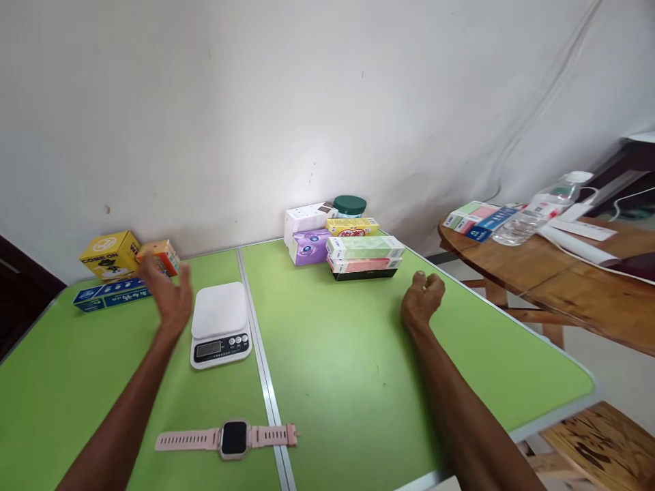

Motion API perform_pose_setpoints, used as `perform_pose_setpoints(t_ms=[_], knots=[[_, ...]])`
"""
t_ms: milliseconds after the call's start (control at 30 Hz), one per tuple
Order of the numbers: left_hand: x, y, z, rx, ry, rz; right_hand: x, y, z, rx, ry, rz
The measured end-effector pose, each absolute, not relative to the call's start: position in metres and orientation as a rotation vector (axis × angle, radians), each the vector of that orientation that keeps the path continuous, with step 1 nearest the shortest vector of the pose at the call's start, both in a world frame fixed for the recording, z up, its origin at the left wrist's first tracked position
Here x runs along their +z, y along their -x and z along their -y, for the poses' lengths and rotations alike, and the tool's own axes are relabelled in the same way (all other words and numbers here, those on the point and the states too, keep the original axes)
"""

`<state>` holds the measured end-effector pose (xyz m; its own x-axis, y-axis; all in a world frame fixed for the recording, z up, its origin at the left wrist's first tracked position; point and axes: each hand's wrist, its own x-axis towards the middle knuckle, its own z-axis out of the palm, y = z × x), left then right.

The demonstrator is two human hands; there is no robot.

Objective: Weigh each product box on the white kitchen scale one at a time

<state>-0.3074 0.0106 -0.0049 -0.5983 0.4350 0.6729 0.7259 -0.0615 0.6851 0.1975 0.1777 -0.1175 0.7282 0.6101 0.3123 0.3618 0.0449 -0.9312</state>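
Observation:
My left hand [170, 298] is raised over the left half of the green table [332, 354], fingers spread and stretched out. Its fingertips reach a small orange box [164, 254], which sits tilted beside a yellow box [109, 254] and above a flat blue box [110, 293]; I cannot tell whether they touch the orange box. A white kitchen scale [220, 324] stands just right of this hand. My right hand [422, 297] rests on the table with its fingers curled in and nothing visible in them, near a stack of boxes [364, 256].
A pink smartwatch [231, 437] lies flat near the front edge. White, purple and yellow boxes [310, 235] and a green-lidded jar [350, 205] stand at the wall. At the right, a wooden table [563, 279] holds a water bottle [537, 211], boxes and cables.

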Motion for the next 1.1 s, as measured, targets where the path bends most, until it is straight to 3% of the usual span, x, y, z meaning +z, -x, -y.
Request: perform_pose_setpoints(t_ms=[200,367,633,1000,1100], knots=[[-0.018,0.116,-0.068,-1.886,2.137,2.174,-0.108,-0.206,-0.224,0.360,1.462,0.800],[-0.033,0.037,-0.128,-1.804,2.453,2.317,-0.107,-0.210,-0.240,0.689,1.249,0.728],[-0.033,0.009,-0.162,-1.837,2.461,2.375,-0.102,-0.186,-0.230,0.997,1.012,0.767],[-0.046,0.036,-0.090,-2.072,2.349,2.282,-0.104,-0.162,-0.149,0.971,1.095,0.935],[-0.035,0.043,-0.076,-2.042,2.331,2.307,-0.096,-0.153,-0.132,0.817,1.203,1.049]])
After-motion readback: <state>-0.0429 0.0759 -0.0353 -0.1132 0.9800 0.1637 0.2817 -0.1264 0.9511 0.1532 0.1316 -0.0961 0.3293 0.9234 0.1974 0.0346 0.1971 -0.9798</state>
